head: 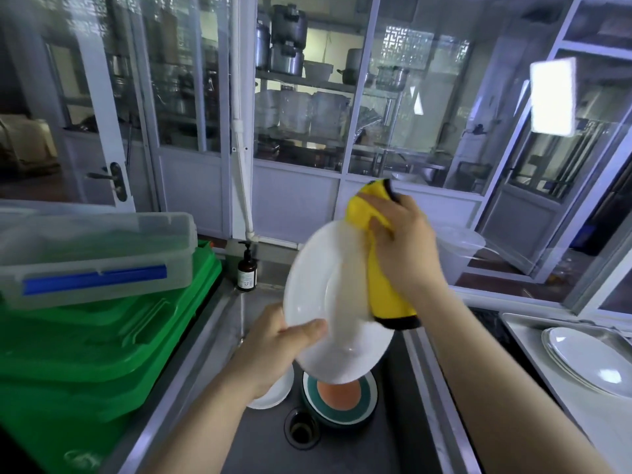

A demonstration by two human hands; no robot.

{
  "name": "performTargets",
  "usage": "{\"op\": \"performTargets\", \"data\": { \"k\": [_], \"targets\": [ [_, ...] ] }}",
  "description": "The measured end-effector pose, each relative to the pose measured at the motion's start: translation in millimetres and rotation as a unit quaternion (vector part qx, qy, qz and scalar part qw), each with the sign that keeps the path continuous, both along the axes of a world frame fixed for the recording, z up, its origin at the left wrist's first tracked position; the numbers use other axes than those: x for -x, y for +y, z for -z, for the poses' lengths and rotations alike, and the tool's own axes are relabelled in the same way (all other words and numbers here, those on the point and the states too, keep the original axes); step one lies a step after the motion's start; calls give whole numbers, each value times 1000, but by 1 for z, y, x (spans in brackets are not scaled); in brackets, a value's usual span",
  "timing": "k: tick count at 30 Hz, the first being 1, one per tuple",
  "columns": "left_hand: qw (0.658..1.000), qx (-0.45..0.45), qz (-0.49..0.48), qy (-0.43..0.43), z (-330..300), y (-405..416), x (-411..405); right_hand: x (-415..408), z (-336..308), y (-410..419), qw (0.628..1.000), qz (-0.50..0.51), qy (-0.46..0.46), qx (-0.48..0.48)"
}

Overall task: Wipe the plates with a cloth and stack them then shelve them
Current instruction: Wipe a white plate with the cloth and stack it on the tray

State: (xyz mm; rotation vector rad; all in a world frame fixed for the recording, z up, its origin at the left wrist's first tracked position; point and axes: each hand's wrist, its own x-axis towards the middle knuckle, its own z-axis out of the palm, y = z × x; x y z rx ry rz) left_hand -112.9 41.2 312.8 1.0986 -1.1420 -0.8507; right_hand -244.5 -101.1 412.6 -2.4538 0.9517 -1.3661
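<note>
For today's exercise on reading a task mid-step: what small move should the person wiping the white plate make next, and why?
Probably draw the yellow cloth down across the white plate: the right hand presses it near the upper rim while the left hand grips the lower edge.

Sitting at left, stacked green crates [102, 354] bearing a clear lidded box [92, 254], brown pump bottle [247, 270] standing behind the sink [345, 449], metal pots [285, 39] resting on shelves behind glass.

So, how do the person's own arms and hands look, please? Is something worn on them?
Both forearms are bare as far as the picture shows them: no sleeves visible. The left hand and the right hand wear no gloves, rings, watch or bracelets that I can see.
</note>
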Motion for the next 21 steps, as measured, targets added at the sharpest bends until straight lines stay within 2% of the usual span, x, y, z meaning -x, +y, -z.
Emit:
{"op": "performTargets", "data": {
  "k": [2,4,8,11,15,17,19,21],
  "targets": [
    [999,-8,-26,46,1,1,-6,12,8,-24,996,19,-21,-80],
    [992,-1,-45,120,3,0,-15,21,28,-26,993,25,-16,-117],
    [967,59,-63,239,-2,-7,-26,22,66,7,994,-32,-58,-87],
    [937,111,-88,318,-1,-13,-28,15,83,33,995,-81,-52,-27],
    [935,122,-68,325,-1,-14,-25,4,90,60,989,-124,1,84],
    [938,122,-50,321,0,-13,-25,7,89,61,983,-149,17,106],
    [936,126,-53,325,1,-11,-26,12,83,55,986,-150,-4,77],
    [935,123,-58,327,2,-8,-28,17,76,46,994,-104,-39,19]
  ]
}}
